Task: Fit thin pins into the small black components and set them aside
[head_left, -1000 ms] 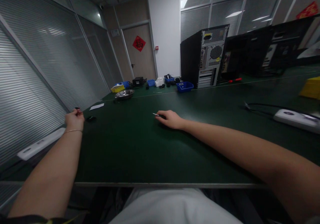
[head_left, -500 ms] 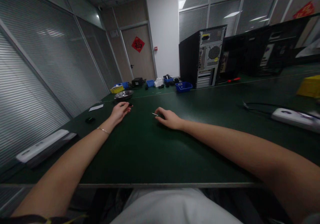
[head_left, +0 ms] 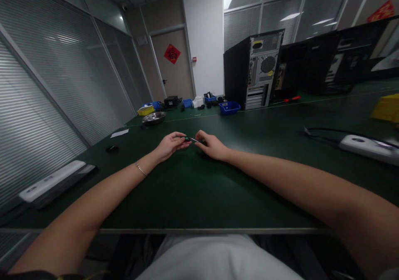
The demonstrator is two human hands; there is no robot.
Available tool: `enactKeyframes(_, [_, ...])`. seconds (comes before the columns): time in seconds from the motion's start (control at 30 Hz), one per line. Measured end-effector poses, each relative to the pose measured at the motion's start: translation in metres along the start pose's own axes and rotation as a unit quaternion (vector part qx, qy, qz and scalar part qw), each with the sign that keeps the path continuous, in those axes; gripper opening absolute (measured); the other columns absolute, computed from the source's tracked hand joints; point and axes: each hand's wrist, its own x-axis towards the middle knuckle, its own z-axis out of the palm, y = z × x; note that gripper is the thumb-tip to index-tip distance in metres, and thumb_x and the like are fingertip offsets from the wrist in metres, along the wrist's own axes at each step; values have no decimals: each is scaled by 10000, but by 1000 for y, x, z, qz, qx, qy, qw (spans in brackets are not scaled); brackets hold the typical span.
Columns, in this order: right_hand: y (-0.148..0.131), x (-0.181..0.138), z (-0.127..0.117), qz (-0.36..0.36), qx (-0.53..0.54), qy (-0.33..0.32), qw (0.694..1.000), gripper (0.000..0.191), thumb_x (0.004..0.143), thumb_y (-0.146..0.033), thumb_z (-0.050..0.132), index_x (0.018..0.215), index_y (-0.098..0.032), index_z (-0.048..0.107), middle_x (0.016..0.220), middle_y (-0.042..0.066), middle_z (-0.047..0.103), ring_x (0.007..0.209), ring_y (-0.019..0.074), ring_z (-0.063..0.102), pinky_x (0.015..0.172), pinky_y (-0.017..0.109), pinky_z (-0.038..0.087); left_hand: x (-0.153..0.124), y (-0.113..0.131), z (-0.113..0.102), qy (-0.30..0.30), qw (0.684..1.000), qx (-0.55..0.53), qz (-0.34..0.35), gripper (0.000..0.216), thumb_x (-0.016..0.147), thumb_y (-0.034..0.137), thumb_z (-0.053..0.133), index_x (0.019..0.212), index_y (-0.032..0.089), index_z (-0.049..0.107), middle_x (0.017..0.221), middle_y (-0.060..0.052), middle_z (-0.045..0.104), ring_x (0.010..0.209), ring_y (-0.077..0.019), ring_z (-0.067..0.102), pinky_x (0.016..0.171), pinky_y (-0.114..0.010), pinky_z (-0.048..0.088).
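Note:
My left hand (head_left: 171, 146) is closed in a pinch on a small dark part (head_left: 187, 139) with a bit of green on it; its kind is too small to make out. Facing it, my right hand (head_left: 212, 145) grips a screwdriver (head_left: 194, 140) whose thin metal shaft points left at the small part. Shaft tip and part are very close together, and I cannot tell whether they touch. Most of the screwdriver's handle is hidden in my fingers. Both hands are just above the dark green table (head_left: 199, 192).
A metal bowl (head_left: 153, 118) and a small black item (head_left: 112, 149) are to the left. White power strips (head_left: 52, 181) flank both sides. Behind stand a blue tray (head_left: 230, 108), a computer tower (head_left: 237, 74) and a red-handled screwdriver (head_left: 292, 99). A yellow bin (head_left: 386, 108) sits right.
My left hand has moved right from near the metal bowl, bringing the small dark part up to the screwdriver's tip. My right hand has stayed almost in place.

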Motion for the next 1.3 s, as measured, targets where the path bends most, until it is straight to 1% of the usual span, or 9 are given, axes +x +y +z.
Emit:
enactKeyframes(0.2, [0,0,0,4,-21,-13,1000,182,855,-312,515,1004,-209,504,955,44,620,847,172,575,740,297,434,0,-4,0,-7,999,31,27,315,755,142,699,1011,84,524,999,-142,668,989,-237,645,928,-396,498])
enactKeyframes(0.43, [-2,-1,-2,18,-45,-29,998,180,855,-328,523,989,-207,526,964,47,629,849,176,580,717,287,429,-5,2,5,-1,985,154,79,320,732,187,714,980,93,537,1001,-117,668,960,-215,651,913,-397,500])
enactKeyframes(0.5, [-2,-1,-2,16,-51,-34,998,177,856,-329,522,981,-205,538,958,48,634,837,174,581,706,283,422,-6,4,6,0,981,172,89,310,724,186,716,963,93,542,1002,-112,666,948,-210,654,913,-395,497])
enactKeyframes(0.67, [-1,0,-3,8,-47,-48,998,175,853,-335,528,965,-202,553,948,40,643,803,162,582,670,265,406,-5,2,5,-1,984,158,77,306,721,191,715,954,86,548,995,-117,667,911,-208,663,897,-397,502])
enactKeyframes(0.87, [-1,0,-2,8,-58,-44,997,171,853,-331,533,967,-206,558,964,38,647,839,168,588,691,268,409,-5,1,8,19,989,129,68,336,719,225,722,970,86,548,922,-107,682,876,-212,672,863,-389,518])
enactKeyframes(1.17, [-1,0,-2,29,-23,-45,998,191,844,-352,548,966,-207,573,962,43,636,841,173,577,683,277,409,-6,6,10,12,988,142,67,326,718,215,724,966,90,553,919,-105,682,882,-215,671,844,-376,525])
enactKeyframes(1.3, [0,0,-2,42,-9,-43,998,195,838,-356,554,957,-203,576,933,35,628,796,158,566,663,270,405,-7,8,10,11,987,149,64,329,713,218,728,959,88,553,913,-108,682,875,-215,671,835,-373,527])
